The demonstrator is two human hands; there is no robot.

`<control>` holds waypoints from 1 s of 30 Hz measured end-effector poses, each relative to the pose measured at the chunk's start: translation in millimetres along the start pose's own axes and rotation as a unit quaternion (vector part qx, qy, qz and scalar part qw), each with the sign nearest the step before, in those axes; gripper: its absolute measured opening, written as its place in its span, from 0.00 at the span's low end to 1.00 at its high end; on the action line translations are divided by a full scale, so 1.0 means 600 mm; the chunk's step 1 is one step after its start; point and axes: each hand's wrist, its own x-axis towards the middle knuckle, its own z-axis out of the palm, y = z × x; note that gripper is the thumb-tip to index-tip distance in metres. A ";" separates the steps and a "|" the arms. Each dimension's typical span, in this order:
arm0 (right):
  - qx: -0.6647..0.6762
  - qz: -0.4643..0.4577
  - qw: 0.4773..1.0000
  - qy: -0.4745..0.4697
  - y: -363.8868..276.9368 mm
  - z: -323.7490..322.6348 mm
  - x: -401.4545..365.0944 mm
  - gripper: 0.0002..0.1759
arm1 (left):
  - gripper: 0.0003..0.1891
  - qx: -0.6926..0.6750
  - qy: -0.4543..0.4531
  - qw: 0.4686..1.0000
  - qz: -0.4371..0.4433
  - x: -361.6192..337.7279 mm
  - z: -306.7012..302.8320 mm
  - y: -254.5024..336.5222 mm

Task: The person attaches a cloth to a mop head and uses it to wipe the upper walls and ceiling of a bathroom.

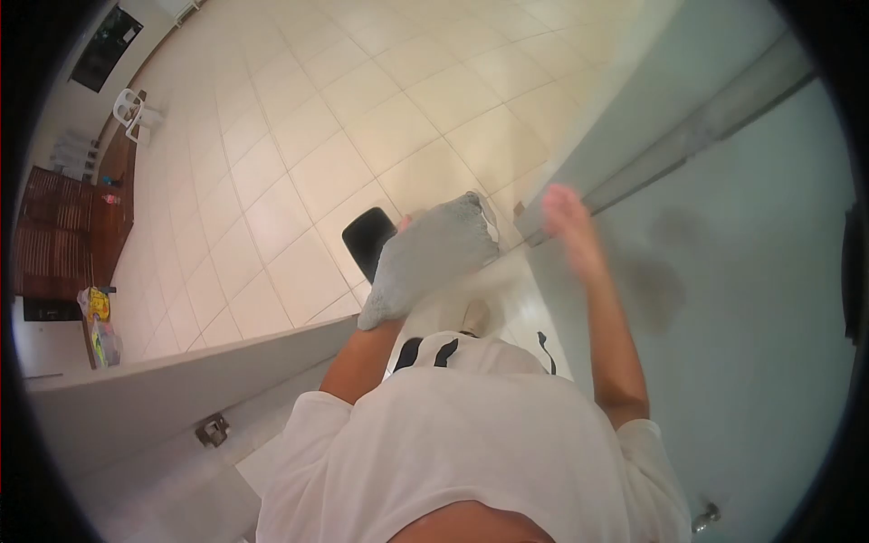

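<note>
Pale floor tiles spread left of the grey door, with a white chair far to its left by the wall. Nearer the door, a black object lies on the tiles. Just left of the door's edge, the left hand is covered by a grey cloth, so its grip cannot be told. The right hand is at the door's edge, too blurred to tell how its fingers are set

Cloth, centre of frame: grey, speckled. Floor: cream tiles, darker grid lines. Door, right: pale blue-grey. Shirt, bottom: white. Chair, upper left: white. Slatted panel, left: dark brown.
</note>
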 end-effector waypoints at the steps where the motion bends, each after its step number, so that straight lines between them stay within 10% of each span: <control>1: 0.059 0.040 0.997 -0.014 0.019 0.003 0.019 0.19 | 0.25 -0.062 -0.046 0.996 -0.039 0.035 -0.010 -0.003; 2: 0.115 0.076 0.990 -0.026 0.048 0.015 0.030 0.21 | 0.25 -0.063 -0.053 0.996 -0.041 0.042 -0.015 -0.002; 5: 0.266 0.253 0.916 -0.160 0.122 0.039 0.088 0.20 | 0.25 0.527 -0.052 0.834 0.158 0.063 -0.008 0.006; 10: 0.276 0.256 0.903 -0.208 0.085 0.077 0.144 0.17 | 0.28 0.580 -0.069 0.802 0.124 0.098 -0.002 0.050; 11: 0.084 0.180 0.960 -0.196 0.084 0.083 0.164 0.16 | 0.28 0.577 -0.074 0.804 0.124 0.119 -0.018 0.049; 12: -0.114 0.097 0.973 -0.175 0.083 0.087 0.187 0.16 | 0.23 0.264 -0.023 0.963 0.053 0.148 -0.042 0.038; 14: -0.187 -0.012 0.972 -0.140 0.095 0.098 0.232 0.16 | 0.20 -0.085 0.023 0.995 -0.036 0.205 -0.089 0.027; 17: -0.262 -0.095 0.956 -0.086 0.096 0.109 0.324 0.17 | 0.26 -0.092 -0.141 0.983 -0.074 0.298 -0.155 0.020; 20: -0.254 -0.057 0.964 -0.063 0.083 0.109 0.438 0.17 | 0.22 0.304 -0.175 0.933 0.080 0.436 -0.205 0.002; 22: -0.247 -0.033 0.967 -0.052 0.047 0.108 0.507 0.17 | 0.23 -0.208 -0.118 0.962 -0.132 0.526 -0.217 -0.003; 24: -0.343 -0.178 0.922 -0.024 0.012 0.134 0.523 0.17 | 0.25 -0.180 -0.141 0.964 -0.133 0.552 -0.239 0.040; 30: -0.327 -0.027 0.938 0.110 -0.216 0.088 0.515 0.15 | 0.31 -0.182 -0.105 0.947 -0.245 0.653 0.021 0.240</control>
